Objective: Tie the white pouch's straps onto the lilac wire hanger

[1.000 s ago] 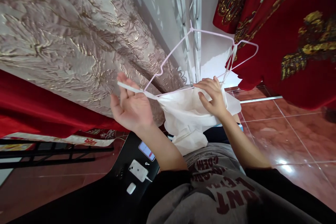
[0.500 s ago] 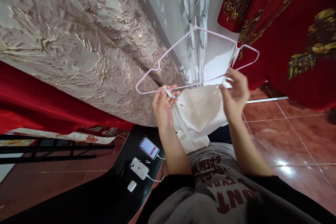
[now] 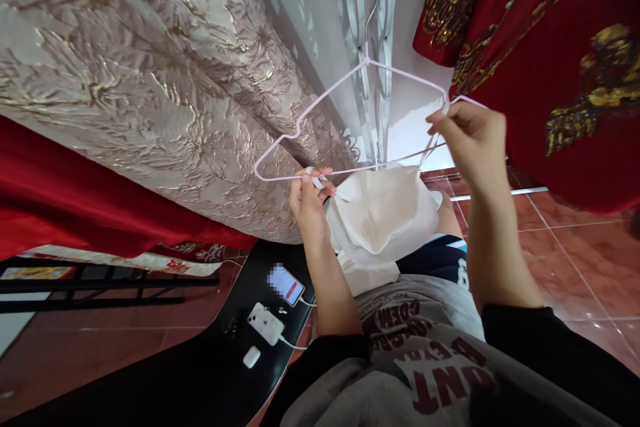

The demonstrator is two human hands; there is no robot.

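A pale pink wire hanger (image 3: 320,103) hangs by its metal hook from a white rail (image 3: 373,47). A white garment (image 3: 385,217) with thin straps droops below the hanger's bottom bar. My left hand (image 3: 309,197) is closed, pinching the garment's left strap against the bottom bar. My right hand (image 3: 470,137) is raised to the hanger's right shoulder, its fingers closed on the right strap there.
A beige and gold brocade dress (image 3: 150,80) hangs at the left above red cloth (image 3: 60,193). A red and gold garment (image 3: 555,53) hangs at the right. A black stool (image 3: 210,360) holds two phones and an earbud case. The floor is red tile (image 3: 575,260).
My left hand moved right from a stretched strap to the hanger's bottom bar and closed. My right hand rose from the garment to the hanger's right shoulder with the strap.
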